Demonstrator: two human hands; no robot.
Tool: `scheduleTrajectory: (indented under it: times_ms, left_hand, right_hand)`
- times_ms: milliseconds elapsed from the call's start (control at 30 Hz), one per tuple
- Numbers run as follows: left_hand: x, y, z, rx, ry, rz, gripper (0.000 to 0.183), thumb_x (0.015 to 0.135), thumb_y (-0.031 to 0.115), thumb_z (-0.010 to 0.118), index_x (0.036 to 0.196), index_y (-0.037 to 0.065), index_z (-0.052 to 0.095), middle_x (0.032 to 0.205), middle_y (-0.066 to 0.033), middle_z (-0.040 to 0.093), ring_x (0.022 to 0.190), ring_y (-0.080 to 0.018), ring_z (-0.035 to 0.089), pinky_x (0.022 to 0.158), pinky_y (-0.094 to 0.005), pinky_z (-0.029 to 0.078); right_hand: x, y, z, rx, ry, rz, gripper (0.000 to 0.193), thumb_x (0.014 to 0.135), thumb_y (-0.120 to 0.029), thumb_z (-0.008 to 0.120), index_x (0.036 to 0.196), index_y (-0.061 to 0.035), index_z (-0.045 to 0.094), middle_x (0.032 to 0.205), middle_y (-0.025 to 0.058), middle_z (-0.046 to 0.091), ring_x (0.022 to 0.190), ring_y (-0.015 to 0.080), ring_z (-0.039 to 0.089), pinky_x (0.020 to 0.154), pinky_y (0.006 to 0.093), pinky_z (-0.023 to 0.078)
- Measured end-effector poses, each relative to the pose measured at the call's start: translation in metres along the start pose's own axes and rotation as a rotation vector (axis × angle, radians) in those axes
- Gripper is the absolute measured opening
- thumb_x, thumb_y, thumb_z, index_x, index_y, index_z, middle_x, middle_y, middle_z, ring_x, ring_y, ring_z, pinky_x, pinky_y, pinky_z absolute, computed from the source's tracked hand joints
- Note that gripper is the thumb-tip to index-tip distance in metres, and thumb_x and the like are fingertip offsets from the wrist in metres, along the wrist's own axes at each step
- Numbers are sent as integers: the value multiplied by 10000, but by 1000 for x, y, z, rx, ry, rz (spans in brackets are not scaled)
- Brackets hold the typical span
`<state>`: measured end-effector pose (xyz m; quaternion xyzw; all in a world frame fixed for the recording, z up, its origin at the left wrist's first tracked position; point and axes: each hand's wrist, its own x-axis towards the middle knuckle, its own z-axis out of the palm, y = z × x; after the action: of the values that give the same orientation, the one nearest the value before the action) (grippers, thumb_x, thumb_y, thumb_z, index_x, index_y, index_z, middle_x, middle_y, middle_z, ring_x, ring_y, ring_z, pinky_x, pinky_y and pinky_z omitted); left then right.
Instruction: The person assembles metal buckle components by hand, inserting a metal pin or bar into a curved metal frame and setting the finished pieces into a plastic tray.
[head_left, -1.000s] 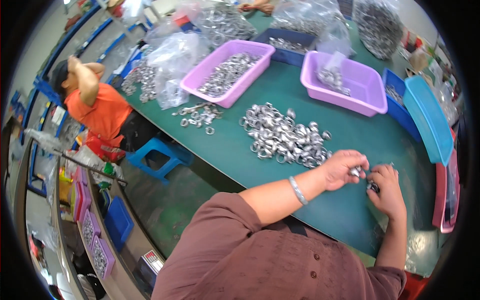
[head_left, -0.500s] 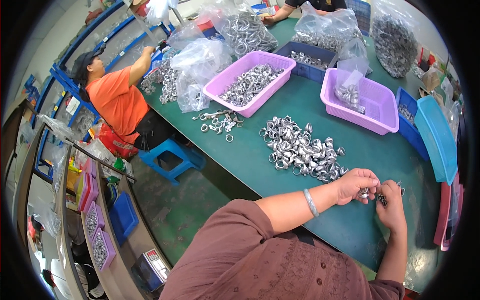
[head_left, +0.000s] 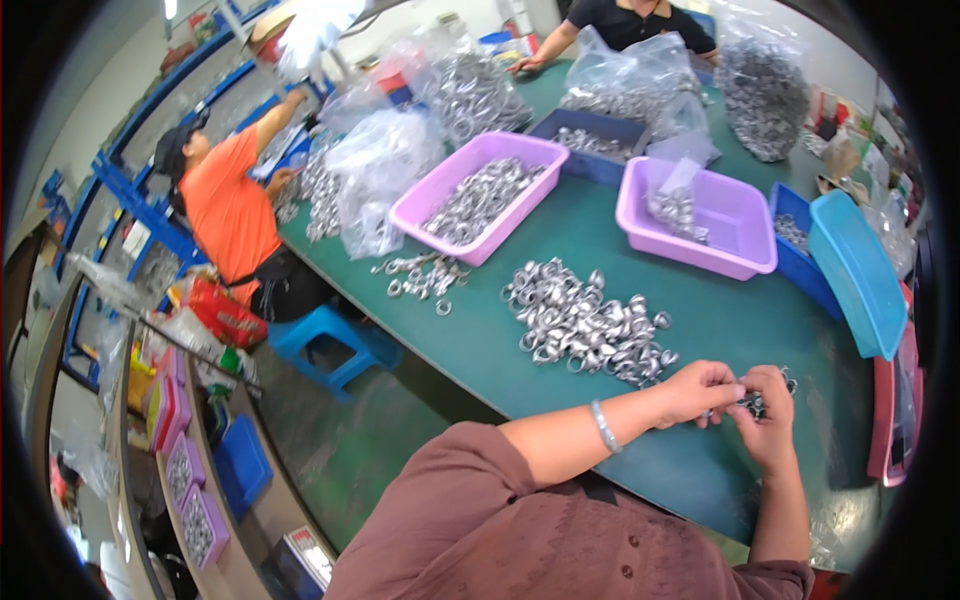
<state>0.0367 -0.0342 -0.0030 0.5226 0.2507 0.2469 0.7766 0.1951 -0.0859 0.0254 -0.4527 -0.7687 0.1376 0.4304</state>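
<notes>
The left hand (head_left: 692,392) and right hand (head_left: 770,412) met, both clamped on small metal rings (head_left: 751,404) over the desk (head_left: 450,355); print on the scale (head_left: 310,557) was blurred.

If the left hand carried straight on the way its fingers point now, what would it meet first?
Most likely the right hand and the small metal pieces in it; the left hand is so close that any gap cannot be judged.
</notes>
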Motion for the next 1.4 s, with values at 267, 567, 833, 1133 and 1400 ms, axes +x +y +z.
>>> scheduleTrajectory:
  times_ms: [267,567,833,1133,1400]
  left_hand:
    - [-1,-8,-5,-80,16,-38,167,863,235,541,882,68,540,726,8,550,614,-68,530,479,-176,411]
    - [-3,-7,-6,-167,32,-5,195,865,261,550,901,70,543,729,-4,555,643,-78,535,521,-185,418]
    - [-1,-7,-11,-238,31,38,176,869,174,520,979,39,548,802,-54,592,649,-125,574,512,-221,462]
    - [1,-1,-9,-224,27,23,162,871,166,525,970,41,557,777,-30,571,654,-102,546,525,-207,428]
    - [-3,-2,-8,-246,38,16,152,872,158,522,952,35,561,752,-22,568,644,-96,545,519,-199,427]
  right_hand:
    - [3,0,-4,10,-33,-30,312,625,-13,691,908,-26,562,861,115,549,772,255,556,671,316,455]
    - [-6,13,-1,411,-68,232,237,733,-24,640,953,11,559,838,56,566,730,127,554,659,250,449]
    - [-7,24,2,605,-91,334,207,760,-6,618,943,-7,521,845,28,562,767,84,535,693,233,446]
    - [-8,30,3,711,-65,342,265,749,-11,642,976,-8,505,859,21,566,782,86,540,714,236,449]
    - [-11,30,4,771,-80,376,263,756,-25,640,983,-11,506,853,15,556,785,84,528,718,238,445]
